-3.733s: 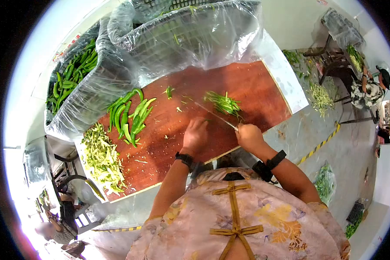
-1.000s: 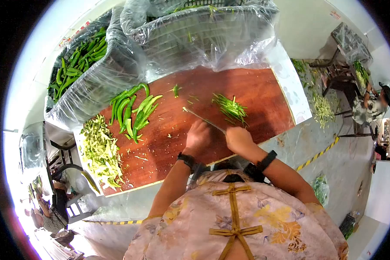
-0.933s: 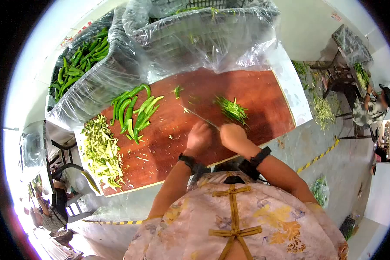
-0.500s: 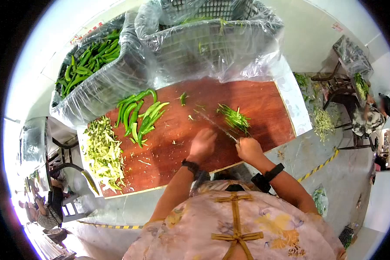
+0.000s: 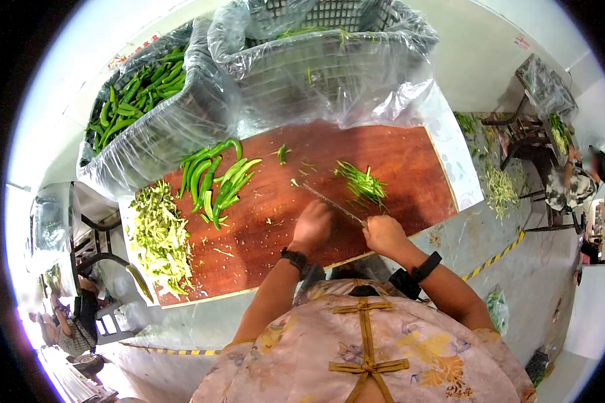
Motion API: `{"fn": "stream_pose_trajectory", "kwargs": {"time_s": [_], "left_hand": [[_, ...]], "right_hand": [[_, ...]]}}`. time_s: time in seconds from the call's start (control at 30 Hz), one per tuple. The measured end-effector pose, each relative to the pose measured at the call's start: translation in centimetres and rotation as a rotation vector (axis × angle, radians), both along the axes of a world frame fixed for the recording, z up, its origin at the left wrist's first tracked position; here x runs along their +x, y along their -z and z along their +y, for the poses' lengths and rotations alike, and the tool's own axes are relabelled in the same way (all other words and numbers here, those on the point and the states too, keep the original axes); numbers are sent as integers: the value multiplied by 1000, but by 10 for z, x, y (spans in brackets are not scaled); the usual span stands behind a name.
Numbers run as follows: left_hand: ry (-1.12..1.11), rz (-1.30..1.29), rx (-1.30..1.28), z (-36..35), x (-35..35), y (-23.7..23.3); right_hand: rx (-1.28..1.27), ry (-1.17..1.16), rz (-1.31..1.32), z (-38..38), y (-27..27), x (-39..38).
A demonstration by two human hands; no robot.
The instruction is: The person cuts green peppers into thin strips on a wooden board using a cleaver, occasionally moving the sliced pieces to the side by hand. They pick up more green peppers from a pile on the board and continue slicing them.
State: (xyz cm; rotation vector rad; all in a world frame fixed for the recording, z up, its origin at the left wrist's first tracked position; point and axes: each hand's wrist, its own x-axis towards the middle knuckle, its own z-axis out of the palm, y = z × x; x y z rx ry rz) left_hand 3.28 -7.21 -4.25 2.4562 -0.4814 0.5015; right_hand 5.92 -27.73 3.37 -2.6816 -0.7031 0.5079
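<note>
Our right hand (image 5: 383, 234) grips the long steel knife (image 5: 333, 205) just beside the left hand (image 5: 312, 225) — its fingers' hold unclear to us — so a slip could cut it

A pale, brightly lit wall (image 5: 477, 54) stands at the back, and a grey concrete floor (image 5: 511, 228) — crossed by a yellow-and-black tape stripe (image 5: 494, 260) — runs right to dark metal stands (image 5: 517, 134) where another person (image 5: 571, 181) sits, with a dark metal chair frame (image 5: 97, 245) at the left.
</note>
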Motion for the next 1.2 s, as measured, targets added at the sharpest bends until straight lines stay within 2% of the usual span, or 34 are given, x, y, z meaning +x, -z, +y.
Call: {"fn": "stream_pose_trajectory", "kwargs": {"time_s": [0.03,0.1,0.17,0.27,0.43,0.5,0.6,0.73,0.83,0.87,0.9,0.93,1.0,1.1,1.2], "left_hand": [[-4,2,-2,0,1,2],[7,-180,-20,-1,5,3],[25,-164,-29,1,4,0],[37,-157,-67,-1,7,2],[36,-215,-101,-2,7,-9],[33,-21,-12,-1,2,-13],[73,36,-1,0,-1,-23],[73,-132,-33,0,2,-7],[108,-50,-144,3,2,-4],[73,91,-278,3,2,-2],[35,233,-410,3,1,-1],[31,231,-409,2,1,-6],[-77,75,-292,0,5,-16],[-121,90,-305,4,12,-5],[-156,119,-350,4,14,-15]], "right_hand": [[-18,-24,23,0,0,3],[-39,-53,47,5,2,9],[-47,-32,70,19,5,16],[110,-14,-53,48,22,27],[91,21,-10,62,18,38],[208,122,-83,52,19,36],[139,154,-141,21,6,34],[56,22,-226,-40,-11,18],[89,-43,-296,-86,-4,-15],[90,-45,-298,-96,-4,-25],[-24,-59,-230,-104,-6,-34],[-138,-75,-161,-111,-7,-41],[-135,-102,-187,-127,10,-46],[-143,-117,-264,-122,24,-31],[-139,-86,-360,-101,30,4]]}}
